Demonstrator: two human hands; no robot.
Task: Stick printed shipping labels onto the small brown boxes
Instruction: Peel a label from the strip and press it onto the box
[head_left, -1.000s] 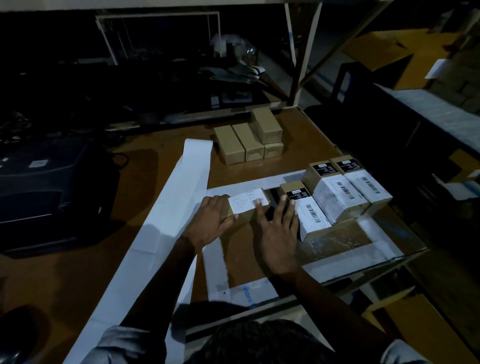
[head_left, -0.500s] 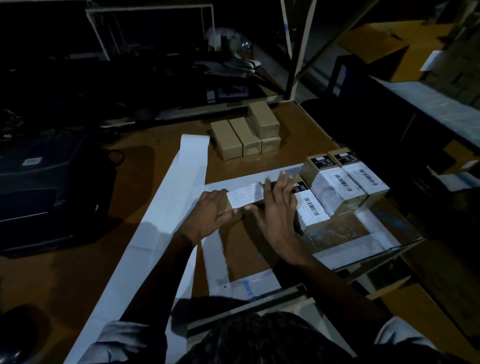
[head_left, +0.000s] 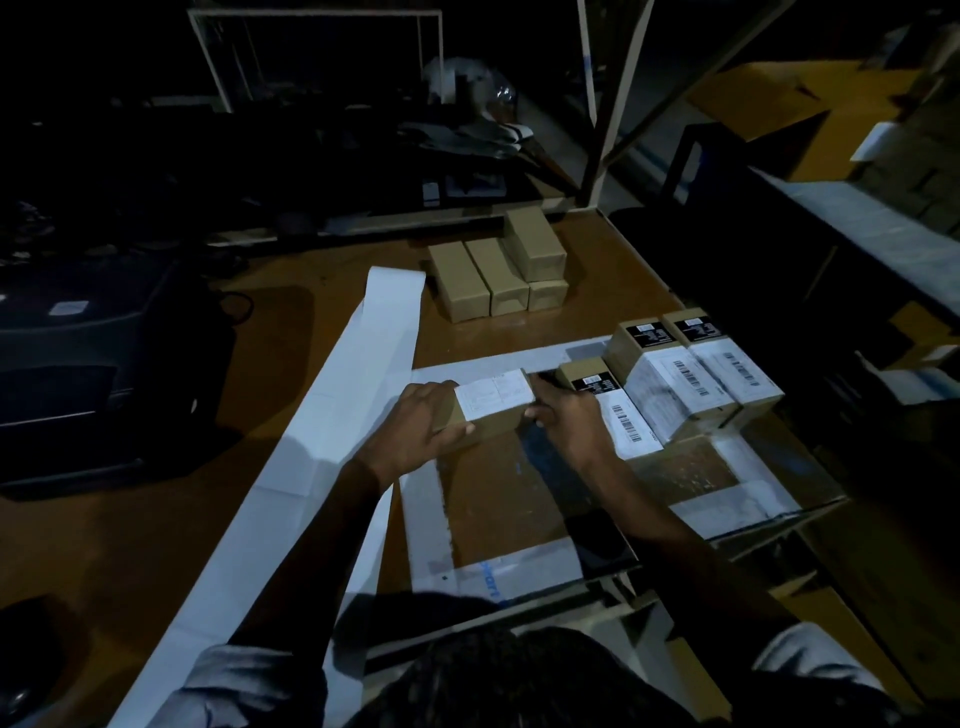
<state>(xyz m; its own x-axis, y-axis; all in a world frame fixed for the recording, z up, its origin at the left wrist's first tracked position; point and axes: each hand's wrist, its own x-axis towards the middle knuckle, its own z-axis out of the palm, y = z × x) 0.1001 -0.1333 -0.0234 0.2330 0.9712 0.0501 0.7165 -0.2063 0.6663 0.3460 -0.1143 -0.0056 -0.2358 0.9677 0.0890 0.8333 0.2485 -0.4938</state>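
Note:
A small brown box (head_left: 496, 425) lies on the table's middle with a white shipping label (head_left: 494, 396) across its top. My left hand (head_left: 415, 428) grips the box's left end, thumb along its front face. My right hand (head_left: 569, 418) is at the box's right end, fingers curled against that end. Right of it stand three labelled boxes (head_left: 675, 387) with barcodes. Several unlabelled brown boxes (head_left: 498, 275) are stacked further back. A long white label strip (head_left: 322, 441) runs diagonally across the table to the left.
A dark printer (head_left: 88, 374) sits on the left of the wooden table (head_left: 291, 312). A taped flat cardboard sheet (head_left: 498, 499) lies under the work area. The table's right edge drops off beside the labelled boxes. Shelving and cardboard stand at the far right.
My right hand has come off the top of the label and moved down to the box's right end. My left hand still holds the left end.

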